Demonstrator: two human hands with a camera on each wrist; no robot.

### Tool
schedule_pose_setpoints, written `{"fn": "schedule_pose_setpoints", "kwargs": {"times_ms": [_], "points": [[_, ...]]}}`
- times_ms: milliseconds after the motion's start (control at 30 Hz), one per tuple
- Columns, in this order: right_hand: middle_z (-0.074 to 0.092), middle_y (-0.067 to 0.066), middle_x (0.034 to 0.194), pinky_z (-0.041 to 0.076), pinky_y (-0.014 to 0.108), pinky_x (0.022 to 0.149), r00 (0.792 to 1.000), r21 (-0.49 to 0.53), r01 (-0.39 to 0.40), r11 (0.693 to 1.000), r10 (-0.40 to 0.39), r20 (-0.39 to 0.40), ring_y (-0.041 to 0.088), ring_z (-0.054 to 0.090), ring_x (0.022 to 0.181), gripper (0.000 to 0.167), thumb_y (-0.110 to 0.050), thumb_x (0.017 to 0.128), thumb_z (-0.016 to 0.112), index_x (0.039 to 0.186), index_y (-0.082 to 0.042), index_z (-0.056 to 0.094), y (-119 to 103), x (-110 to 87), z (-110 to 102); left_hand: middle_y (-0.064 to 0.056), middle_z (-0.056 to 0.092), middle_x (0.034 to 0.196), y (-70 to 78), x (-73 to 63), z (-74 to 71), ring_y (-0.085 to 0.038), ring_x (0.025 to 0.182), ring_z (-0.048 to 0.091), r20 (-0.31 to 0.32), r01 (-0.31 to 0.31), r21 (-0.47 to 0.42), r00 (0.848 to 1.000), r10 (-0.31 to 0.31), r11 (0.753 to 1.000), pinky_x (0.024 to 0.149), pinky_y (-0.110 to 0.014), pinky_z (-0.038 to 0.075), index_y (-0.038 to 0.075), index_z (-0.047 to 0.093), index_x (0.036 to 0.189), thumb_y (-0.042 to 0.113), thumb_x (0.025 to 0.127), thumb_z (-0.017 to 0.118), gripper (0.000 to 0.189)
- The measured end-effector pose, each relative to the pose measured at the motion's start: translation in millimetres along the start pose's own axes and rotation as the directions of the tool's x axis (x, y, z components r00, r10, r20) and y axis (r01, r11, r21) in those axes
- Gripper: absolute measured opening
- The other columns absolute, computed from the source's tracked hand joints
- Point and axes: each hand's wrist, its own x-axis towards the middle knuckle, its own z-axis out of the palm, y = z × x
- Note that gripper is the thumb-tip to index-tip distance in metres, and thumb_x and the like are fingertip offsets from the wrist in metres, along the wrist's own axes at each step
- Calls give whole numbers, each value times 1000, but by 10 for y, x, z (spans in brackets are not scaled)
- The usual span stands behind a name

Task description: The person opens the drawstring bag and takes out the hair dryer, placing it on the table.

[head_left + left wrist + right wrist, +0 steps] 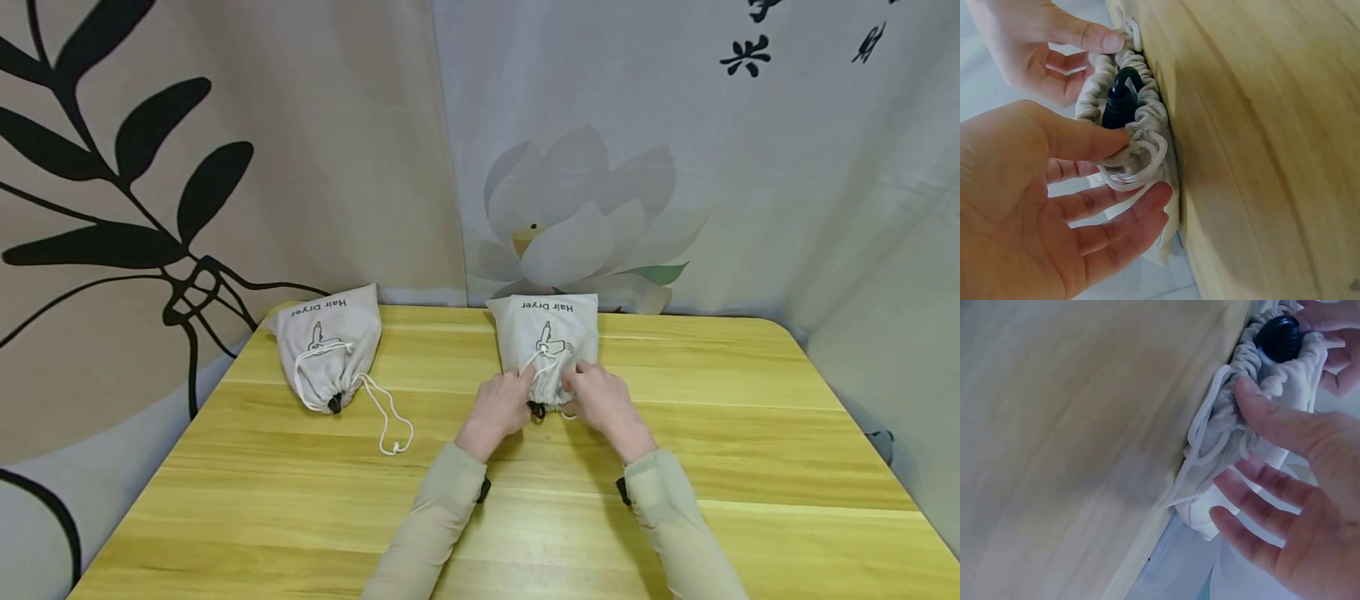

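A light grey drawstring bag (512, 321), printed "Hair Dryer", lies near the table's far edge with its gathered mouth toward me. My left hand (498, 408) pinches the mouth at its left side, thumb on the ruffled rim and fingers beneath. At the opposite side, my right hand (603, 400) grips the rim the same way. Between the hands the mouth is partly open, and a black ribbed cord end (1120, 107) pokes out of it. White drawstring loops (1199, 419) hang by each hand. The rest of what the bag contains is hidden.
A second "Hair Dryer" bag (360, 329) lies at the table's far left, its mouth drawn tight around a black tip (335, 403). Its white drawstring (386, 425) trails onto the wooden table (300, 517). A printed curtain (337, 167) hangs right behind the table.
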Motion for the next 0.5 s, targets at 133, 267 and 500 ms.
{"fn": "schedule_pose_setpoints", "kwargs": {"times_ms": [133, 267, 500], "points": [[51, 2, 77, 43, 34, 51, 1000, -5, 8, 1000, -8, 21, 20, 52, 67, 31, -21, 69, 83, 78, -13, 54, 24, -3, -28, -9, 60, 86, -4, -2, 8, -24, 67, 59, -7, -1, -16, 1000, 1, 1000, 48, -32, 43, 13, 51, 115, 9, 81, 63, 36], [52, 1, 75, 41, 32, 50, 1000, 4, 9, 1000, -9, -4, 18, 50, 64, 25, -14, 73, 78, 76, -13, 53, 49, 0, -54, -10, 61, 88, -7, -2, 17, -26, 69, 61, -26, 3, -23, 1000, -3, 1000, 49, -33, 45, 14, 51, 119, 11, 85, 61, 36], [51, -1, 72, 41, 30, 49, 997, 19, -14, 1000, 15, -80, 15, 48, 61, 15, -10, 76, 66, 74, -14, 52, 62, 14, -82, -9, 61, 85, -19, 9, 15, -22, 65, 59, -98, 10, -16, 995, -12, 1000, 46, -29, 42, 10, 52, 116, 20, 86, 64, 34]]}}
